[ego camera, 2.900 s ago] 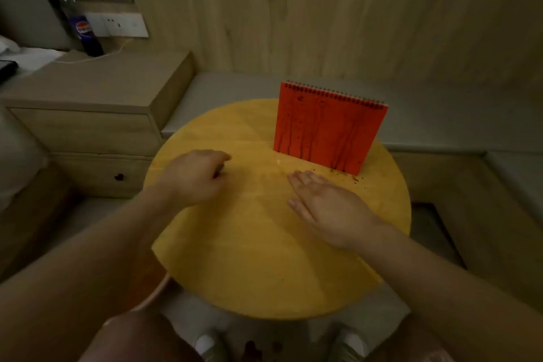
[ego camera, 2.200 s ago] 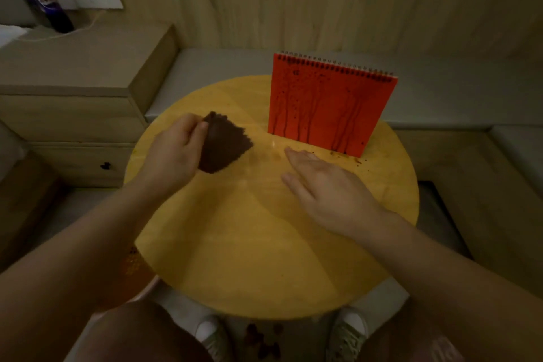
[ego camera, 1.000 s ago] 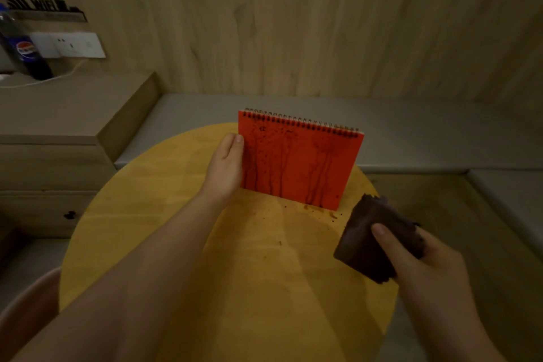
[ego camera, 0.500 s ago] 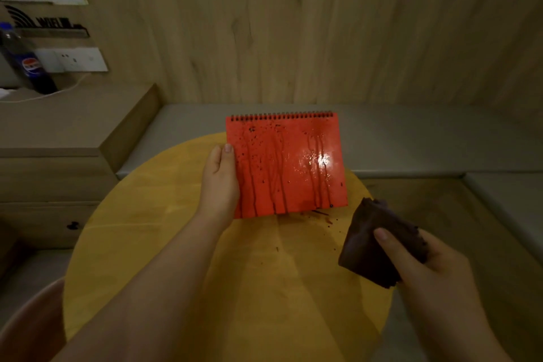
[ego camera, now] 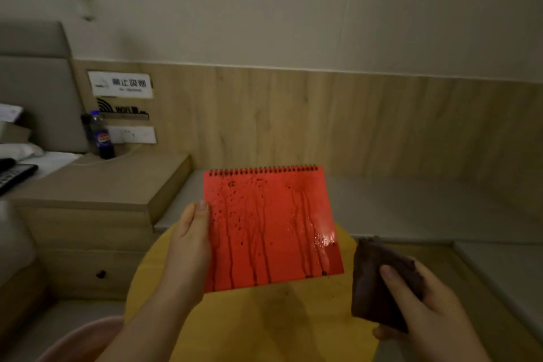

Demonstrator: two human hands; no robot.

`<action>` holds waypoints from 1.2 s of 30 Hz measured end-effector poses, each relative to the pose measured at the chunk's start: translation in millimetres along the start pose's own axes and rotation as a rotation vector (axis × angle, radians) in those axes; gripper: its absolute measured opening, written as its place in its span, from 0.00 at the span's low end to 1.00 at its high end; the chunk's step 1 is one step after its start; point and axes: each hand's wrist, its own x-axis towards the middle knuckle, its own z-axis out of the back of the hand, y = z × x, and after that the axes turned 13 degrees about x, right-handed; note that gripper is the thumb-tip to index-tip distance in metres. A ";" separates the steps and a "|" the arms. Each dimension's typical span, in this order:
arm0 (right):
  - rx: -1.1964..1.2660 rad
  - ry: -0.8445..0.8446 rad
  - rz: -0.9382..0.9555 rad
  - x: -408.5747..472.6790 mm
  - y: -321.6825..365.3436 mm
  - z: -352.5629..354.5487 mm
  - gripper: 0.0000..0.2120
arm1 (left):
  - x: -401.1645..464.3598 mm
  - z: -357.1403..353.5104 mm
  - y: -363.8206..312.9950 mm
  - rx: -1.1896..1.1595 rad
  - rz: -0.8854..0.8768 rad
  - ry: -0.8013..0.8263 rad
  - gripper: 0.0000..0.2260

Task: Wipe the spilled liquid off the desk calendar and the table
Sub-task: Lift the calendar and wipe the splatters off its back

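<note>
A red spiral-bound desk calendar (ego camera: 273, 226) is lifted off the round yellow table (ego camera: 264, 326), its face turned toward me. Dark drips and droplets run down the red cover, with a wet shine near its right edge. My left hand (ego camera: 191, 247) grips the calendar's left edge, thumb on the front. My right hand (ego camera: 423, 311) holds a folded dark brown cloth (ego camera: 379, 282) to the right of the calendar, apart from it. A few dark specks lie on the table below the calendar.
A wooden nightstand (ego camera: 102, 185) stands at the left with a cola bottle (ego camera: 101, 135) by a wall socket. A grey cushioned bench (ego camera: 411, 206) runs behind the table. A pink rounded seat edge (ego camera: 79, 341) shows at the lower left.
My left hand picked up the cloth, passed it to my right hand, then lifted the calendar off the table and raised it closer. The view has tilted upward.
</note>
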 end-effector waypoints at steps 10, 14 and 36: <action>0.069 0.046 0.046 -79.8 75.7 -16.3 0.11 | -84.9 59.1 -72.6 0.000 -0.030 -0.038 0.12; 0.004 0.042 0.131 -103.1 108.4 -9.7 0.09 | -112.7 73.7 -94.4 -0.062 -0.033 -0.090 0.09; -0.293 0.171 0.285 -86.8 123.2 6.0 0.02 | -155.1 71.5 -100.2 -0.118 0.002 0.036 0.09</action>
